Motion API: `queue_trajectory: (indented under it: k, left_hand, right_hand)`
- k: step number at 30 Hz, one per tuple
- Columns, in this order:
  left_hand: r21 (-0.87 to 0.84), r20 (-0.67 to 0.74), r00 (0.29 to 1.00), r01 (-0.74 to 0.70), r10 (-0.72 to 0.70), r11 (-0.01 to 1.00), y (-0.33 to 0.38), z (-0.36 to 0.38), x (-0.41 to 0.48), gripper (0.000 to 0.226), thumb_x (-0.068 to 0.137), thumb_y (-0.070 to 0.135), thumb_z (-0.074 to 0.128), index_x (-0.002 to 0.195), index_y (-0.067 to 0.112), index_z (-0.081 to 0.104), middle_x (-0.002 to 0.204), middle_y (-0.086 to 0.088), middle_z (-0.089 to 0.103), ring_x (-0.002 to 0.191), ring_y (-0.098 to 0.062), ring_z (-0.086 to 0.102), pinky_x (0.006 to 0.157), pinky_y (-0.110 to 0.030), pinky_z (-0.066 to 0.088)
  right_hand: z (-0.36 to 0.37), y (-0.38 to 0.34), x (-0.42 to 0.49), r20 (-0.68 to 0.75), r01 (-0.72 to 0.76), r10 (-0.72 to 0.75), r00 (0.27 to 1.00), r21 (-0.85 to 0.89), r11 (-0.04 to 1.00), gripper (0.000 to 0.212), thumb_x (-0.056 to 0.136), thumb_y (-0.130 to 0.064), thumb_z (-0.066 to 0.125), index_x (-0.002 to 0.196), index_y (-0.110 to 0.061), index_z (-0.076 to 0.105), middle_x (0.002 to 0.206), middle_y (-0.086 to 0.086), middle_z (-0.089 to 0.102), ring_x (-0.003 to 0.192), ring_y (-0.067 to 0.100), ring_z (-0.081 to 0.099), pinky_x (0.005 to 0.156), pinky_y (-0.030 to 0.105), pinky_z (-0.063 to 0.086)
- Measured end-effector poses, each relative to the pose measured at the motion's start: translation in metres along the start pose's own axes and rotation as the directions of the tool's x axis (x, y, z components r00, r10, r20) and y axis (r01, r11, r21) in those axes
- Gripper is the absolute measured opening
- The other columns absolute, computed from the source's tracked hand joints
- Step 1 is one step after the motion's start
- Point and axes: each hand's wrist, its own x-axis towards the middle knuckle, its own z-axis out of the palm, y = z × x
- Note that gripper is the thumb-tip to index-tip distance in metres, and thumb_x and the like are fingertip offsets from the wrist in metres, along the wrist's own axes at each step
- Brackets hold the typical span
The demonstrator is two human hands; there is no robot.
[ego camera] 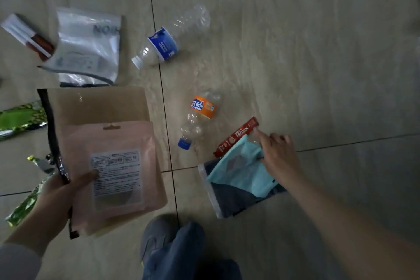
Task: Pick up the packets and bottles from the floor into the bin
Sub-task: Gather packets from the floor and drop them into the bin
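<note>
Bottles (171, 38) number two; hands (280, 154) two.

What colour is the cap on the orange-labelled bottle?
Blue; the cap on the orange-labelled bottle shows clearly in the head view.

Red sachet (236, 137): "NESCAFE". Clear plastic bag (87, 45): partial "NO". Other labels illegible.

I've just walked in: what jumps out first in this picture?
Litter on a tiled floor: a clear bottle with a blue label at top centre and one with an orange label mid-frame. The left hand holds pink and tan pouches; the right hand reaches onto a light-blue packet.
</note>
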Motion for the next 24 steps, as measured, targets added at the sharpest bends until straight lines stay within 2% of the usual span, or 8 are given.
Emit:
queue_trajectory:
  k: [3,7,10,12,14,17,21,24]
  left_hand:
    - [0.031,0.020,1.000,-0.021,0.020,0.999,0.009,-0.008,0.008,0.029,0.083,0.004,0.060,0.112,0.009,0.061,0.102,-0.008,0.068,0.081,-0.023,0.068,0.068,-0.032,0.059]
    - [0.065,0.017,0.999,-0.034,0.033,0.997,0.004,-0.010,0.023,0.031,0.081,0.002,0.062,0.112,0.004,0.060,0.107,-0.021,0.066,0.084,-0.028,0.065,0.076,-0.038,0.056]
    - [0.103,0.015,0.998,-0.055,0.054,0.993,-0.005,-0.005,0.029,0.034,0.080,0.000,0.063,0.114,0.001,0.060,0.107,-0.022,0.066,0.089,-0.032,0.064,0.075,-0.039,0.058]
    - [0.108,-0.017,0.999,-0.049,0.052,0.993,-0.012,-0.001,0.029,0.034,0.079,0.000,0.065,0.113,-0.001,0.060,0.107,-0.021,0.065,0.089,-0.032,0.064,0.084,-0.045,0.053]
    - [0.126,-0.046,0.998,-0.030,0.036,0.992,-0.015,0.004,0.025,0.037,0.078,0.003,0.067,0.114,-0.002,0.060,0.106,-0.020,0.066,0.092,-0.033,0.064,0.089,-0.049,0.049]
    - [0.160,-0.071,0.997,0.001,0.011,0.987,-0.014,0.010,0.011,0.035,0.078,0.001,0.067,0.112,-0.006,0.059,0.102,-0.019,0.065,0.088,-0.029,0.061,0.083,-0.042,0.049]
    - [0.165,-0.025,0.998,0.054,-0.051,0.985,-0.010,0.006,-0.018,0.033,0.079,0.002,0.067,0.111,-0.003,0.059,0.100,-0.014,0.064,0.087,-0.025,0.059,0.076,-0.032,0.044]
    - [0.120,0.013,0.999,0.034,-0.036,0.992,-0.003,-0.006,-0.040,0.025,0.081,-0.001,0.063,0.104,0.007,0.057,0.097,-0.009,0.062,0.088,-0.021,0.057,0.067,-0.026,0.044]
  right_hand:
    - [-0.012,-0.009,0.031,-0.050,0.054,-0.052,0.997,0.039,0.998,0.050,0.053,-0.010,0.085,0.099,-0.016,0.066,0.097,0.005,0.068,0.089,0.023,0.059,0.077,0.037,0.042]
    - [0.011,-0.024,0.067,-0.057,0.175,-0.170,0.984,0.096,0.980,0.017,0.071,-0.005,0.073,0.085,-0.012,0.068,0.133,0.010,0.048,0.118,0.026,0.035,0.098,0.038,0.038]
    - [0.028,-0.023,0.078,-0.078,0.242,-0.238,0.968,0.047,0.969,0.016,0.071,-0.001,0.054,0.079,-0.008,0.066,0.099,0.013,0.066,0.100,0.032,0.050,0.084,0.031,0.037]
    - [0.027,-0.019,0.075,-0.030,0.270,-0.272,0.962,-0.068,0.960,0.015,0.061,-0.002,0.057,0.072,-0.007,0.067,0.079,0.010,0.067,0.085,0.029,0.053,0.073,0.030,0.043]
    - [0.024,-0.016,0.072,0.087,0.229,-0.223,0.971,-0.073,0.971,0.031,0.063,0.002,0.067,0.093,-0.006,0.064,0.093,0.013,0.068,0.093,0.033,0.058,0.080,0.037,0.048]
    - [0.019,-0.014,0.060,0.285,0.127,-0.087,0.955,-0.126,0.984,0.035,0.081,-0.011,0.060,0.116,-0.011,0.056,0.121,0.008,0.060,0.114,0.026,0.054,0.094,0.033,0.041]
    - [-0.003,-0.021,0.029,0.457,0.215,-0.100,0.884,-0.208,0.954,0.024,0.084,-0.014,0.055,0.107,-0.010,0.063,0.121,0.008,0.059,0.113,0.030,0.054,0.093,0.036,0.045]
    - [-0.032,-0.039,0.012,0.488,0.273,-0.187,0.852,-0.110,0.956,0.027,0.082,-0.015,0.060,0.109,-0.016,0.064,0.115,0.001,0.062,0.115,0.025,0.054,0.091,0.034,0.043]
